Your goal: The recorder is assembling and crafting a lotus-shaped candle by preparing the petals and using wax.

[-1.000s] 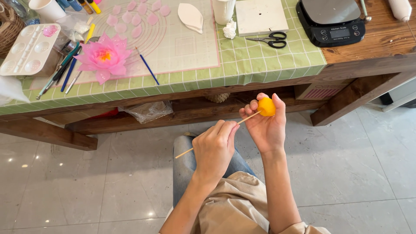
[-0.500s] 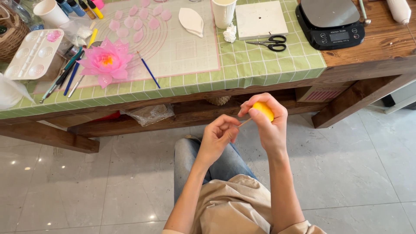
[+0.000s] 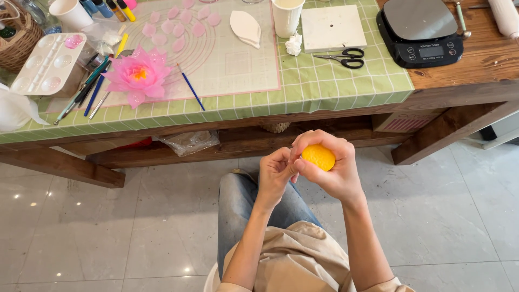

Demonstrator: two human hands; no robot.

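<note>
Yellow clay ball [image 3: 319, 157] sits pinched in the right hand [image 3: 330, 165], held over the lap; the left hand [image 3: 274, 174] closes fingertips against its edge. Shaping looks underway. Beyond the hands, the pink flower [image 3: 135, 75] waits on the worktop [image 3: 324, 81].

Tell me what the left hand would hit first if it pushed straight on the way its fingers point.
The left hand points right, toward the other hand. It would meet the right hand and the yellow ball held there almost at once; the fingertips already look to touch them, though depth is hard to judge.
</note>
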